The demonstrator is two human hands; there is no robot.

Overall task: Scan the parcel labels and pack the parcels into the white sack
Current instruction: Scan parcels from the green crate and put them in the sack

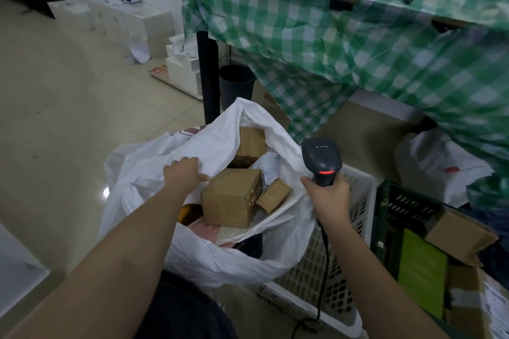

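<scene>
Green-checked cloth (358, 44) drapes the table at upper right, hanging low enough to hide what stands beneath.

White sack (154, 173) sits open in a white lattice basket (355, 201), which we judge props it upright for loading. Mouth gapes toward us.

Dark green crate (407, 206) just right of the basket holds more boxes and a green packet; probably the parcels waiting to be scanned.

Large cardboard parcel (231, 197) lies inside the sack on top of the load, a smaller cardboard parcel (274, 195) touching its right side, a third box (250, 146) deeper behind.

Our left hand (183, 170) grips the sack's far-left rim, fingers curled over the plastic, seemingly to keep the mouth wide.

Our right hand (329, 195) is wrapped round the handle of the barcode scanner (322, 159), head upright, red light showing, cable trailing down to the floor.

Writing: small lettering on the scanner head, too blurred to read. No parcel label faces us. Red print on the sack's outer fold is illegible.
</scene>
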